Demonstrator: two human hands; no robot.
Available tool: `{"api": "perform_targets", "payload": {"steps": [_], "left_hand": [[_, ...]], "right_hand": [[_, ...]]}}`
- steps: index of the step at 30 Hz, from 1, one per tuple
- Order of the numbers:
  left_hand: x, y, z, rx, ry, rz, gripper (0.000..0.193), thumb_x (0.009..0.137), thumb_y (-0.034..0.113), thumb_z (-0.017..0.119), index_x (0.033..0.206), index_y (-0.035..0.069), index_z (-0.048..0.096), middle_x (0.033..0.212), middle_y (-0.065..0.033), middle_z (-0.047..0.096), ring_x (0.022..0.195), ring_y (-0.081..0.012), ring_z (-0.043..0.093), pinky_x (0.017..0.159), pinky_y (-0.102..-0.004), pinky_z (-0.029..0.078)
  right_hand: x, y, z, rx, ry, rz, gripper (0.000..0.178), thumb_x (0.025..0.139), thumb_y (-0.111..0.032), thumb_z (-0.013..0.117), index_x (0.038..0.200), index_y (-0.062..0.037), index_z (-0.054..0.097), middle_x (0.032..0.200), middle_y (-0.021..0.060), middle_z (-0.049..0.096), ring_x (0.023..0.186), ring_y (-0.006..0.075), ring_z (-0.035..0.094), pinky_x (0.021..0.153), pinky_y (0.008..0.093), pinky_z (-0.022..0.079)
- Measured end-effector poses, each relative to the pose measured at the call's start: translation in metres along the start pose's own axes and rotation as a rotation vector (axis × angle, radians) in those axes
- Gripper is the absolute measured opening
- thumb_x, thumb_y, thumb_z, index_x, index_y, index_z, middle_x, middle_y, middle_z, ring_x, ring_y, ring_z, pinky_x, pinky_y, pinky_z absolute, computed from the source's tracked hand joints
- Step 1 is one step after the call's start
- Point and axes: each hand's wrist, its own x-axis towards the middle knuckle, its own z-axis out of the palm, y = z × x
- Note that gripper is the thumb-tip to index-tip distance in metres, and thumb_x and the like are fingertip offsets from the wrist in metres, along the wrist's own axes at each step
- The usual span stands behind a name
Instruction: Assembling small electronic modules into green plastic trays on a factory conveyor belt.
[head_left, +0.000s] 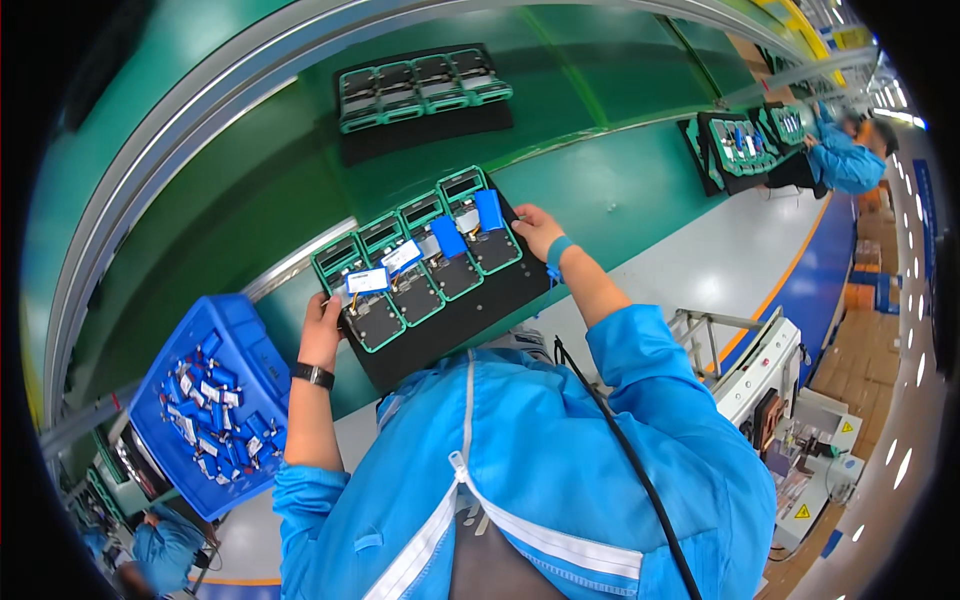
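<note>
A black tray (480,303) lies tilted across the front of the green bench, carrying a row of several green-rimmed device housings (381,328). Each housing has a blue battery pack (447,237) in or on it; two packs show white labels, such as the battery pack (368,281) at the left. My left hand (322,328) grips the tray's left end, thumb on top by the leftmost housing. At the opposite end, my right hand (538,232) is closed on the tray's right edge, beside the rightmost battery pack. The fingers under the tray are hidden.
A blue bin (262,345) full of loose blue battery packs stands at my left. Beyond, another black tray with housings (425,92) rests on the green surface (590,60). A co-worker (850,160) is at the far right by more trays; another person (168,548) is lower left.
</note>
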Motion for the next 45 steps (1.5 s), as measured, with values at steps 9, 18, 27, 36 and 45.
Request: {"api": "perform_targets", "payload": {"steps": [9,18,27,36,45], "left_hand": [[0.016,0.055,0.200,0.145,-0.068,0.114,0.045,0.092,0.029,0.053,0.122,-0.002,0.041,0.094,-0.0072,0.057,0.076,-0.0104,0.051,0.061,-0.0236,0.041],[0.111,0.029,0.482,0.262,-0.264,0.062,0.053,0.088,0.030,0.057,0.123,-0.006,0.037,0.096,-0.0180,0.059,0.075,-0.0205,0.057,0.063,-0.0323,0.047],[0.168,0.027,0.541,0.437,-0.401,0.102,0.039,0.087,0.025,0.054,0.110,-0.006,0.049,0.091,-0.0157,0.062,0.073,-0.0215,0.059,0.064,-0.0362,0.050],[0.003,0.097,0.285,0.521,-0.034,0.285,0.035,0.090,0.028,0.056,0.115,0.004,0.054,0.107,-0.0107,0.062,0.094,-0.0190,0.060,0.078,-0.0321,0.049],[-0.163,-0.022,-0.150,0.799,0.898,-0.079,0.041,0.082,0.027,0.062,0.114,0.001,0.055,0.104,-0.0218,0.062,0.100,-0.0346,0.060,0.087,-0.0385,0.047]], "right_hand": [[0.001,0.044,-0.184,0.052,0.116,-0.042,0.033,0.089,-0.015,0.056,0.119,-0.0033,0.050,0.095,0.0100,0.059,0.089,0.0174,0.054,0.080,0.0297,0.043],[0.046,0.164,-0.434,-0.182,0.390,0.073,0.030,0.086,-0.014,0.058,0.114,-0.0056,0.054,0.090,0.0118,0.062,0.085,0.0190,0.057,0.078,0.0313,0.046],[0.125,0.190,-0.509,-0.506,0.359,0.072,0.036,0.086,-0.017,0.051,0.119,-0.0044,0.056,0.114,0.0141,0.062,0.105,0.0270,0.058,0.091,0.0337,0.043],[0.071,0.185,-0.452,-0.431,0.428,-0.291,0.023,0.092,-0.019,0.053,0.103,0.0011,0.058,0.086,0.0074,0.063,0.077,0.0165,0.057,0.070,0.0296,0.048],[-0.015,0.060,-0.217,-0.161,-0.036,-0.062,0.015,0.092,-0.017,0.053,0.093,-0.0041,0.060,0.070,0.0013,0.056,0.053,0.0056,0.046,0.048,0.0190,0.038]]}}
